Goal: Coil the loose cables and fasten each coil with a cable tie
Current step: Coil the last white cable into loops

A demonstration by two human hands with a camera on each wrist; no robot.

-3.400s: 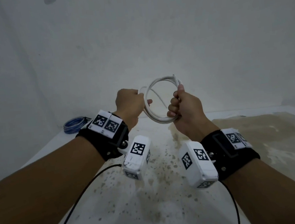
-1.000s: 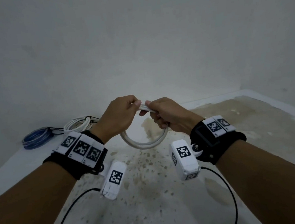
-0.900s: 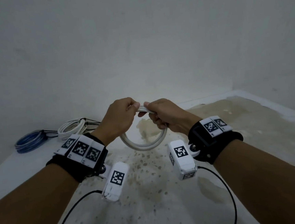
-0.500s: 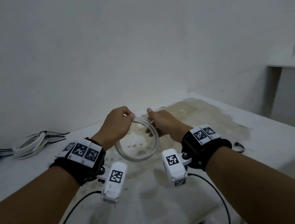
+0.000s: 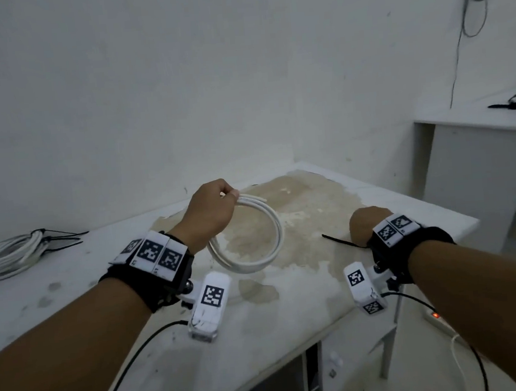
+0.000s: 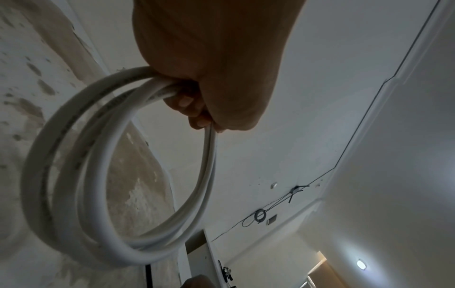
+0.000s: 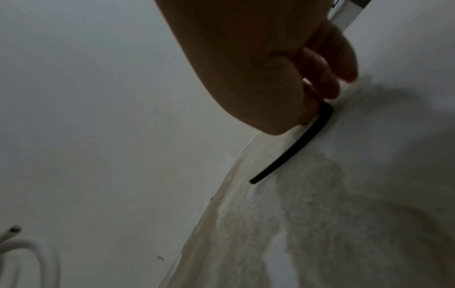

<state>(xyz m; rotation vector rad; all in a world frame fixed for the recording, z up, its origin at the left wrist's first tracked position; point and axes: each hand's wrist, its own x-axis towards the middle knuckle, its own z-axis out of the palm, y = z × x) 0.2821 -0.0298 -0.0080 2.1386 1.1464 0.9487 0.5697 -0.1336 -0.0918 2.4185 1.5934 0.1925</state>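
Head view, my read: left hand grips the white coil clear above the desk so its loops stay gathered, while right hand pinches a black tie off the desk, presumably for fastening.

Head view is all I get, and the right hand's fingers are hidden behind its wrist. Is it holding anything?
Observer: Yes. In the right wrist view, the right hand grips one end of a thin black plastic cable tie lying against the stained white table.
Operator: And the left hand's fingers?
Observer: In the left wrist view, the left hand has its fingers wrapped fully round the coiled white round cable.
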